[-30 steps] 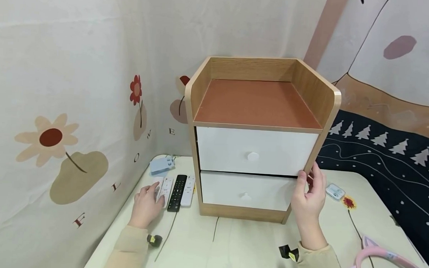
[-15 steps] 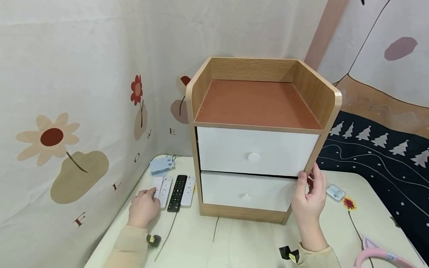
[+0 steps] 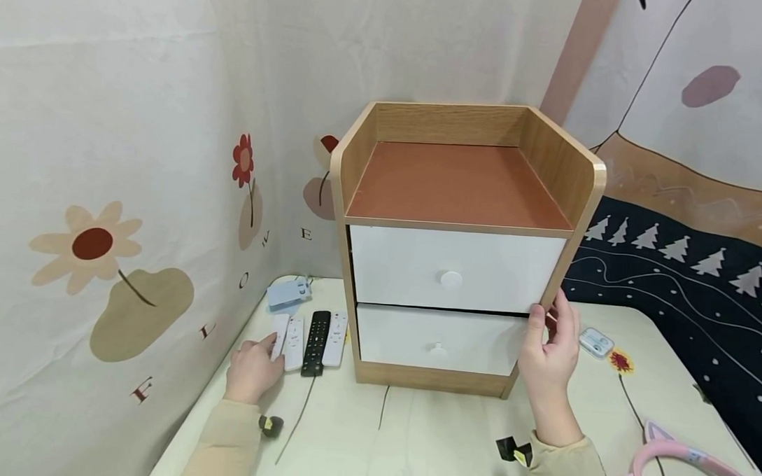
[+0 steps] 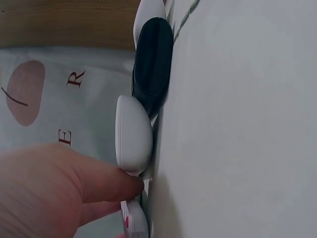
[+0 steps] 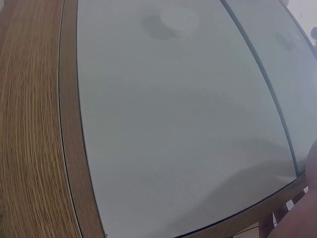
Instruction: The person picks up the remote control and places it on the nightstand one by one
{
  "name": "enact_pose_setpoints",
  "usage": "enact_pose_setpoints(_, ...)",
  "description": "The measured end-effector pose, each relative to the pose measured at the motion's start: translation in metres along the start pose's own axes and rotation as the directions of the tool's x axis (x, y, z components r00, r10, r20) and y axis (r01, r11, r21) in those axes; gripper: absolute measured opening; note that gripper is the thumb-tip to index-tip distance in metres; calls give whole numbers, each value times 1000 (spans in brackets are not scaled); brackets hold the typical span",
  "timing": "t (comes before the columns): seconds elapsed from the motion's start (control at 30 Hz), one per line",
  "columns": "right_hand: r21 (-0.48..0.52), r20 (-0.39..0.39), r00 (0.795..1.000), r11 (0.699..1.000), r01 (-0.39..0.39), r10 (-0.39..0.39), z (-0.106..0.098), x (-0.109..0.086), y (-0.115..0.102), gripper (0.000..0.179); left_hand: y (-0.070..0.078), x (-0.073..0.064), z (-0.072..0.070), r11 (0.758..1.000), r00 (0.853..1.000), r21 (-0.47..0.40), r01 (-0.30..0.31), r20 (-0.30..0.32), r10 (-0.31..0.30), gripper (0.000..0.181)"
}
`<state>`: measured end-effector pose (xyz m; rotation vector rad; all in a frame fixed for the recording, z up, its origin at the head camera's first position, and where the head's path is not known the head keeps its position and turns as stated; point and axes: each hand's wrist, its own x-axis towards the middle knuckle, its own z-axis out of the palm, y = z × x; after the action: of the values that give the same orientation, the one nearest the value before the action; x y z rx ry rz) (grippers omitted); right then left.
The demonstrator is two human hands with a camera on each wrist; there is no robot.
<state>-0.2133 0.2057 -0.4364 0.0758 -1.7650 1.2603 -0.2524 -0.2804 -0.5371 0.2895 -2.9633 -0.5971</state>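
Note:
A row of remote controls lies left of the small drawer cabinet (image 3: 457, 297). My left hand (image 3: 253, 370) pinches the leftmost white remote (image 3: 281, 324) near its lower end. In the left wrist view, the thumb sits in the gap between this remote and the second white remote (image 4: 133, 136). Beyond that come the black remote (image 3: 316, 343) and another white remote (image 3: 335, 338), closest to the cabinet. My right hand (image 3: 550, 356) grips the cabinet's right side edge, thumb on the front and fingers behind; only part of it shows in the right wrist view.
Both white drawers, each with a round knob (image 3: 451, 278), are closed. A light-blue item (image 3: 287, 293) lies behind the remotes. Right of the cabinet are a small earbud-like case (image 3: 596, 341) and pink cat-ear headphones (image 3: 670, 451). A printed curtain (image 3: 138, 152) borders the left.
My left hand has drawn back toward the lower end of the leftmost remote. The second white remote and the black one have shifted slightly right and straightened. My right hand stays put.

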Motion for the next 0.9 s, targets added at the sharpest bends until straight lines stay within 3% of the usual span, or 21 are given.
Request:
enact_pose_setpoints(0.27,16,5,1000,1000,0,0,0,0,2,50,0,-1,1,1000,999,-18,-9,-34,8,62)
enact_pose_setpoints(0.43,14,3,1000,1000,-10,10,0,0,2,50,-2,2,0,994,999,-108,11,-45,-16,60)
enact_pose_setpoints(0.63,0,-2,1000,1000,-14,14,-1,0,1,50,-8,6,-5,968,996,-236,88,-6,-92,58)
enact_pose_setpoints(0.77,10,-7,1000,1000,1,-1,-1,0,1,49,-7,4,-12,949,995,-298,103,21,-102,58)
enact_pose_setpoints(0.9,10,-7,1000,1000,-3,3,0,1,1,49,0,-1,-26,905,992,-406,123,47,-114,58)
